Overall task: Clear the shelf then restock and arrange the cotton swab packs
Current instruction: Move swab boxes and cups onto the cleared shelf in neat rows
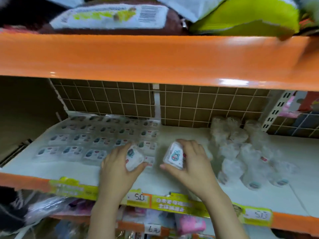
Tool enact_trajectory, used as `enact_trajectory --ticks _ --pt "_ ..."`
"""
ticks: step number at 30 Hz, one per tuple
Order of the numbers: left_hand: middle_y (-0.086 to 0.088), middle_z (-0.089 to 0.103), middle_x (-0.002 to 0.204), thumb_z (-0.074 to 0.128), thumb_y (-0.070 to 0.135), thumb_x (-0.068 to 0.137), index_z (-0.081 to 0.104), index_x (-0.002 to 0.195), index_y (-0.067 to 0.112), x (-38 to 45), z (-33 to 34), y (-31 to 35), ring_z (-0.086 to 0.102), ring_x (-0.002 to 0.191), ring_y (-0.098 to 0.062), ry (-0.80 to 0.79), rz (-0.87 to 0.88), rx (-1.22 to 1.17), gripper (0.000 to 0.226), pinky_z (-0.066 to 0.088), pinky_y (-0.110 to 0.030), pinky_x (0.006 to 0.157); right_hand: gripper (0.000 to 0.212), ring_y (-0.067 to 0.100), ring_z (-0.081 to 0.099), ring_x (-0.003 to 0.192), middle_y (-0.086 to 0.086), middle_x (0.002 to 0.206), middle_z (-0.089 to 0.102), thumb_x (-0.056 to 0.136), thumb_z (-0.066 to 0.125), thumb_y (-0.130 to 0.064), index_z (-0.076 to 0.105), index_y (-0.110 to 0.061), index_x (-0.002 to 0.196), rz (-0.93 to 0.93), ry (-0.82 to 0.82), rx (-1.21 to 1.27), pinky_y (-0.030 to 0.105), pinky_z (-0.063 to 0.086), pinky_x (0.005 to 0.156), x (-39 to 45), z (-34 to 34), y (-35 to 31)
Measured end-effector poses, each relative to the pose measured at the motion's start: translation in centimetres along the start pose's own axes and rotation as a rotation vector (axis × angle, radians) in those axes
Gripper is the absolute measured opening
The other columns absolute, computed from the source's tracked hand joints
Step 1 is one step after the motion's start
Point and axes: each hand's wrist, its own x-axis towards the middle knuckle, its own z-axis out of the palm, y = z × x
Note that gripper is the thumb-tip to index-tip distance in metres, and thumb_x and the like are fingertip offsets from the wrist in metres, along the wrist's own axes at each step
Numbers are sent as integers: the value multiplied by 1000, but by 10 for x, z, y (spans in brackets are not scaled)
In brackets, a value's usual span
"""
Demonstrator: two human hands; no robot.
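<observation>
Both my hands are over the white shelf (189, 131), each holding a small clear cotton swab pack with a cartoon sticker. My left hand (119, 168) grips one pack (133, 157) just above the shelf. My right hand (191, 163) grips another pack (175, 156) beside it. To the left, several flat cotton swab packs (96, 135) lie in neat rows on the shelf. On the right lies a loose heap of round clear packs (245, 152).
An orange shelf board (155, 57) hangs low overhead, with wipes packs (110, 16) on it. A wire grid over cardboard (198, 107) backs the shelf. Price tags (138, 197) run along the orange front edge. Pink goods (191, 223) sit on the shelf below.
</observation>
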Motion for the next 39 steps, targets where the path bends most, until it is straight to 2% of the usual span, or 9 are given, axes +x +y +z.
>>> enact_trajectory --ticks 2,5,11,15,19,25,29,35,39 --pt "1 52 121 73 56 69 51 130 28 1 -2 -10 51 108 -19 -10 -13 -94 70 43 -34 88 73 17 46 96 -5 106 52 66 56 -71 51 -23 121 19 -20 -12 24 35 78 0 6 -4" --pt "9 39 119 68 44 79 43 136 38 1 -4 -13 46 109 -14 -8 -21 -153 63 38 -26 81 73 18 47 95 -5 105 52 67 55 -72 51 -23 120 34 -13 -27 28 39 77 2 10 -5" --pt "-9 31 143 49 56 81 40 134 40 8 -2 -11 37 128 -33 -30 -40 -150 56 42 -47 98 72 16 45 94 -5 105 51 67 56 -71 51 -22 120 67 -16 -35 31 41 78 7 12 3" --pt "-13 31 134 71 26 79 34 133 22 14 3 -12 38 122 -38 -10 -86 -193 66 40 -49 96 72 17 45 95 -3 105 52 67 55 -70 51 -22 120 70 -24 -34 29 40 77 13 15 6" --pt "-9 23 131 75 14 69 23 133 16 22 2 -12 36 119 -39 -3 -113 -230 83 41 -52 93 75 18 44 97 -2 108 52 65 52 -72 51 -22 121 71 -30 -31 28 37 78 24 17 2" --pt "-8 18 141 83 13 63 30 133 12 33 -4 -33 37 118 -22 113 16 -298 88 39 -30 87 76 20 46 97 -1 107 52 64 52 -71 51 -21 121 85 -18 -47 27 36 78 35 42 -15" --pt "-1 30 131 76 30 69 34 129 40 46 -30 -62 37 106 -1 165 173 -308 73 40 -22 78 75 22 46 98 0 107 53 65 50 -71 51 -20 120 128 13 -40 29 36 78 42 69 -36" --pt "12 9 134 88 30 57 29 126 52 76 -70 -143 29 117 -8 54 145 -295 93 37 -27 91 79 23 46 99 1 108 52 63 51 -71 52 -17 121 201 88 -2 27 34 77 55 134 -97" --pt "-5 12 139 82 -2 62 24 133 41 92 -83 -192 39 120 -20 -10 102 -310 101 33 -14 90 83 23 45 103 3 111 52 63 49 -73 51 -16 123 226 52 -31 29 37 81 60 168 -129"
